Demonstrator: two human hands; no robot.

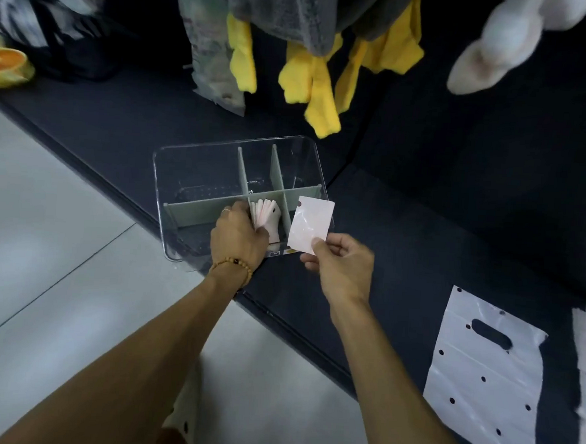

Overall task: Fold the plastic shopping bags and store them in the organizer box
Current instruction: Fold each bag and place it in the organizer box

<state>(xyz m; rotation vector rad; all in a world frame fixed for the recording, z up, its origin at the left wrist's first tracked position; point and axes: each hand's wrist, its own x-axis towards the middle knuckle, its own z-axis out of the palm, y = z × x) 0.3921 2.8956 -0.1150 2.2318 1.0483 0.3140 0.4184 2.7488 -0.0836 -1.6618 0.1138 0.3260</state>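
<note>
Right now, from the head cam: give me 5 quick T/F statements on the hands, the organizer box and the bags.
1. The right hand pinches a folded bag. True.
2. The left hand rests flat on the floor. False: it reaches into the organizer box at the stack of folded bags.
3. The folded bags stand in the near middle compartment. True.
4. Every compartment holds bags. False: only that one visibly does.
5. An unfolded bag with a cut-out handle lies flat on the dark surface, to the right. True.

organizer box (199, 157): clear glossy plastic | folded bag (310, 224): thin glossy plastic
</note>
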